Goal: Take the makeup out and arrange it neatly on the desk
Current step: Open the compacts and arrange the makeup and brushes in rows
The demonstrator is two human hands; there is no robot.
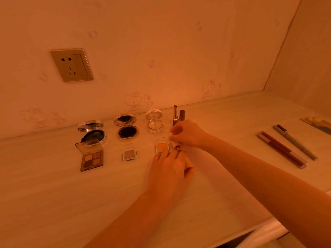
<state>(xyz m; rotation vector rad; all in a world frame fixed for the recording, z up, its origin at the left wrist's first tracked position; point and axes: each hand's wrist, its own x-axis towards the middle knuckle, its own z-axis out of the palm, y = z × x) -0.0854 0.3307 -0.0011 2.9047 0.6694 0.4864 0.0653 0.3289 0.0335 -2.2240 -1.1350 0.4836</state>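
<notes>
Open makeup lies in rows on the pale desk [53,194]. At the back stand a silver cushion compact [92,131], a gold compact [126,127], a white compact [155,121] and an open lipstick [175,114] with its cap [182,114] beside it. In front lie a four-pan eyeshadow palette [91,156], a single shadow pan [129,154] and a yellow pan [162,147]. My left hand [170,169] and my right hand [189,134] both pinch a small lip tube [177,146] between them, just right of the yellow pan; most of it is hidden.
Two long brown pencils [282,149] and a grey pencil [295,142] lie at the right, with a flat packet [318,124] beyond them. A wall socket [71,65] sits on the back wall. A side wall closes the right; the desk's front edge runs at lower right.
</notes>
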